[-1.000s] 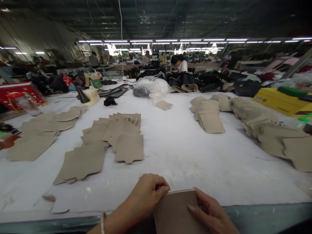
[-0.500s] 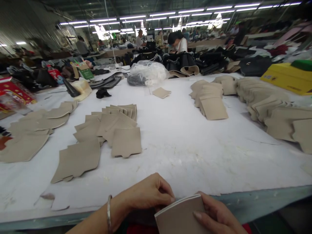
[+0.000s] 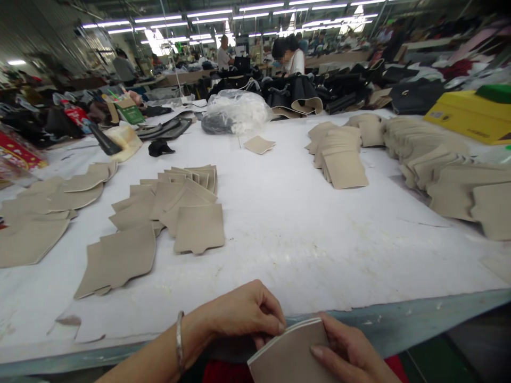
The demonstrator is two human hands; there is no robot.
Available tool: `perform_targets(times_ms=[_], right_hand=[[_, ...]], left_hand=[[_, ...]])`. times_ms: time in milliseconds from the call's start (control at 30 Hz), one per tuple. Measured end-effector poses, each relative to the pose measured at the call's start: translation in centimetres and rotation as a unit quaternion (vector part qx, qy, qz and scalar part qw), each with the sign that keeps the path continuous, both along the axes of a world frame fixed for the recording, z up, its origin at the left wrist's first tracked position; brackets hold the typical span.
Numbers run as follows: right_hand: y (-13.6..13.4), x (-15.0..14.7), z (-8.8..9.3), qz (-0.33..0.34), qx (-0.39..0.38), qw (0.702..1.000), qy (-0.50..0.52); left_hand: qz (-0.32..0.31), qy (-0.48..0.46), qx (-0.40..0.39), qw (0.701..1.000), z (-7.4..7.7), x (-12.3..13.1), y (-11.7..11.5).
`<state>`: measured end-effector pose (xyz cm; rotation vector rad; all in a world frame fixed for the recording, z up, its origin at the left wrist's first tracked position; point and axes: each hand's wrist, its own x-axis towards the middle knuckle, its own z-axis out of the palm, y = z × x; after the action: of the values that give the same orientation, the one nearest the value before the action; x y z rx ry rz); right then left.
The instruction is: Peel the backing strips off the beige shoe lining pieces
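A beige leather piece (image 3: 293, 354) with a pale, layered curved edge is held low at the table's front edge. My right hand (image 3: 351, 346) grips its right side, thumb on the near face and fingers behind. My left hand (image 3: 253, 314), with a silver bangle on the wrist, is pinched closed at the piece's upper edge; its fingertips are partly hidden there. Beyond my hands, a fanned stack of beige pieces (image 3: 199, 229) lies to the left on the white-covered table (image 3: 271, 244), with a pair of overlapping larger pieces (image 3: 120, 258) beside it.
More beige stacks lie at far left (image 3: 35, 234) and right (image 3: 345, 165), with a long row (image 3: 423, 149) farther right. One loose piece (image 3: 259, 144) lies near a plastic-wrapped bundle (image 3: 237, 111). A yellow box (image 3: 467, 117) stands at right. Black bags (image 3: 295, 96) and people are behind.
The view has shifted slightly, so the table's contents appear a little farther left and higher. Both hands keep nearly the same hold, and the leather piece sits slightly more to the left.
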<state>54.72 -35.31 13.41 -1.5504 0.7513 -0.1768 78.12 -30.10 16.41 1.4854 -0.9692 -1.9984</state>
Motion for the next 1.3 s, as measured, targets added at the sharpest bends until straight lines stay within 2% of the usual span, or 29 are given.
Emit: perform_targets(times_ms=[100,200,267,333,433,633,800,967,1100,1200,1300], right_hand=[[-0.4,-0.1,0.2,0.014,-0.185,0.983,-0.004],[-0.7,0.2,0.6,0.067,-0.356,0.93,-0.054],[-0.6,0.6,0.9,0.092,-0.431,0.895,-0.066],[-0.6,0.8,1.2,0.101,-0.475,0.872,-0.061],[-0.6,1.0,1.7,0.101,-0.496,0.86,-0.064],[-1.1,1.3,1.9,0.095,-0.491,0.862,-0.085],[-0.9,1.3,1.6,0.141,-0.467,0.87,-0.066],[-1.2,1.5,1.4,0.175,-0.456,0.872,-0.036],[-1.1,1.8,1.3,0.138,-0.523,0.839,-0.058],[-0.8,1.5,2.6,0.123,-0.565,0.813,-0.063],[-0.8,0.9,5.1,0.159,-0.57,0.804,-0.06]], left_hand=[[-0.008,0.005,0.008,1.0,-0.3,-0.6,-0.1],[0.008,0.014,0.006,1.0,-0.5,-1.2,-0.2],[0.017,0.028,0.013,0.999,-0.6,-1.5,-0.3],[0.023,0.032,0.019,0.999,-0.7,-1.6,-0.3],[0.025,0.022,0.018,0.999,-0.7,-1.8,-0.3],[0.016,0.008,-0.008,1.0,-0.5,-2.5,-0.3],[-0.019,-0.055,-0.034,0.998,-0.1,-3.2,0.0],[-0.058,-0.145,-0.128,0.979,0.7,-3.5,0.0],[-0.084,-0.252,-0.186,0.946,2.2,-3.6,-0.9],[-0.103,-0.318,-0.212,0.918,3.5,-3.0,-2.3],[-0.118,-0.333,-0.228,0.907,4.7,-1.9,-3.7]])
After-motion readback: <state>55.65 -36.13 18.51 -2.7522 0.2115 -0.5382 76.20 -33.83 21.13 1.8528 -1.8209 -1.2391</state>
